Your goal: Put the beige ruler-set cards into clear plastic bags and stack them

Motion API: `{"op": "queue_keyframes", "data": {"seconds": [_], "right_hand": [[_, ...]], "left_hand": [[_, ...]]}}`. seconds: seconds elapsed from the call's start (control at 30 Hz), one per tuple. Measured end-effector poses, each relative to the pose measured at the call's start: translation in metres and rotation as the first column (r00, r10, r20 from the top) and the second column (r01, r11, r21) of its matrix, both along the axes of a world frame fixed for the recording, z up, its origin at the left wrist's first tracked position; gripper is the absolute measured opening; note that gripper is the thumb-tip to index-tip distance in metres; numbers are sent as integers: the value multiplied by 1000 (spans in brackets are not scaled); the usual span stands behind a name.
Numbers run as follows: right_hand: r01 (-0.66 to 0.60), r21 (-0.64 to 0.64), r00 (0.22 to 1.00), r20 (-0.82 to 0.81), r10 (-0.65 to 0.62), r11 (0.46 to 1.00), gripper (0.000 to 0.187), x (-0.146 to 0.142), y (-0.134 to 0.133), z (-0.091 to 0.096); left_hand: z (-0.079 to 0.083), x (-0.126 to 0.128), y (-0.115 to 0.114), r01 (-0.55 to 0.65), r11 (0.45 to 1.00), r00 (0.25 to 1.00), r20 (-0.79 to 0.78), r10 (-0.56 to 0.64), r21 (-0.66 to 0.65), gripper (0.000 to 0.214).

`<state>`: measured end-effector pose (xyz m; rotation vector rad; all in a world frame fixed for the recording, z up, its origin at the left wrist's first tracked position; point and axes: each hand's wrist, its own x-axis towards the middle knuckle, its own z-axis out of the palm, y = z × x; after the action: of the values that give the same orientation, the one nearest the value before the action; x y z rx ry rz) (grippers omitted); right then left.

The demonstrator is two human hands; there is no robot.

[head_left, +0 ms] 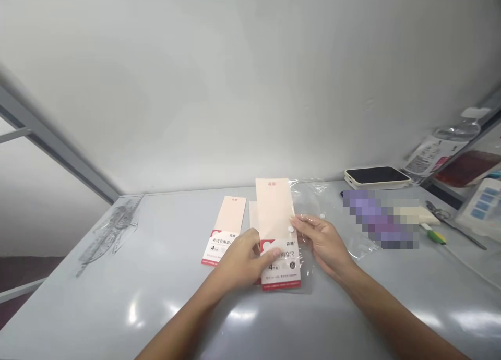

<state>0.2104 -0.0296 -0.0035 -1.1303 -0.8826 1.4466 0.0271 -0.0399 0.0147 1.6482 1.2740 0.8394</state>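
A white wall [235, 88] stood behind the shiny grey desk [129, 297]. My left fingers [266, 254] lay on a pink and white paper card [276, 208], near its red and white bottom part, but I could not tell if they had hold of it. My right fingers [309, 227] were pinched together on a clear plastic bag [332, 240], right beside the card. The card was near the middle of the desk, touching the bag. Another pink and white card [225, 232] lay just to its left. Farther left was a crumpled piece of clear plastic [111, 235]. Near the back of the desk sat a phone in a cream case [378, 176]. Beside it was a purple thing [378, 219], too blurry to tell what it was. Farther right lay a tool with a green and yellow handle [436, 237].
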Motion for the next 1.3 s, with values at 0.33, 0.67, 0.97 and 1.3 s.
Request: {"op": "queue_keyframes", "data": {"seconds": [0.33,0.67,0.97,1.3], "right_hand": [[-251,-20,968,29,251,968,52,-8,-11,-2],[-281,-87,958,29,285,956,51,-5,-10,4],[-384,-83,920,49,388,920,47,-6,-8,-3],[-290,-85,956,27,293,953,53,-11,-11,0]], "left_hand": [[-3,1,9,-52,972,908,393,142,-231,45],[-3,-4,13,52,951,927,369,68,-306,34],[-1,-3,9,-69,960,968,215,130,-271,25],[4,-10,14,-8,940,951,288,113,-341,24]]}}
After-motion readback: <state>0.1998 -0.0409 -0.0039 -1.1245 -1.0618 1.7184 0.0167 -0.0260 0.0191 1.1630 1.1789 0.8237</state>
